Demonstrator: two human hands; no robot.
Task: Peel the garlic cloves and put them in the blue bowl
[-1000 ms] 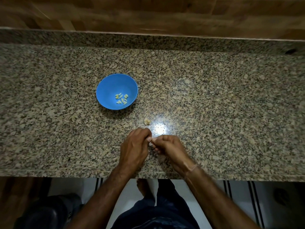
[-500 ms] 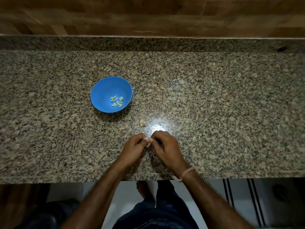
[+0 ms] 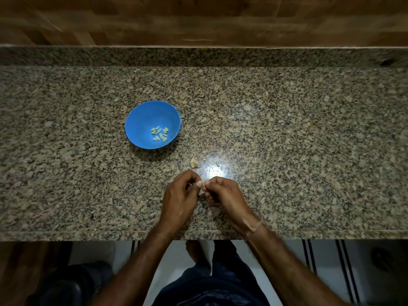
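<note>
The left hand (image 3: pixel 180 198) and the right hand (image 3: pixel 225 195) meet fingertip to fingertip over the near half of the granite table (image 3: pixel 287 133), just inside its front edge. Each grip is pressed together. Between the two grips a small pale garlic clove (image 3: pixel 203 184) is pinched; only a sliver of it shows, at 3 o'clock from the left thumb and 9 o'clock from the right fingertips. Whether skin is on the clove cannot be told.

A thin band (image 3: pixel 254 227) circles the right wrist.

The blue bowl (image 3: pixel 141 120) stands upright on the table at 11 o'clock from the hands, well apart from them. In its bottom lies a loose cluster of peeled cloves (image 3: pixel 160 134), pale yellow-green, toward the 4 o'clock side of the bowl floor.

A small pale scrap (image 3: pixel 194 162), either skin or a garlic piece, lies on the table at 12 o'clock from the left hand, between the hands and the bowl and nearer the hands. A bright light reflection (image 3: pixel 213 171) sits on the table just at 3 o'clock from that scrap, directly beyond the right hand's knuckles.

Pale, thin skin flakes (image 3: pixel 213 210) lie on the table under and just at 6 o'clock from the right hand.

A wooden wall (image 3: pixel 198 21) rises behind the table's raised back edge at 12 o'clock.
</note>
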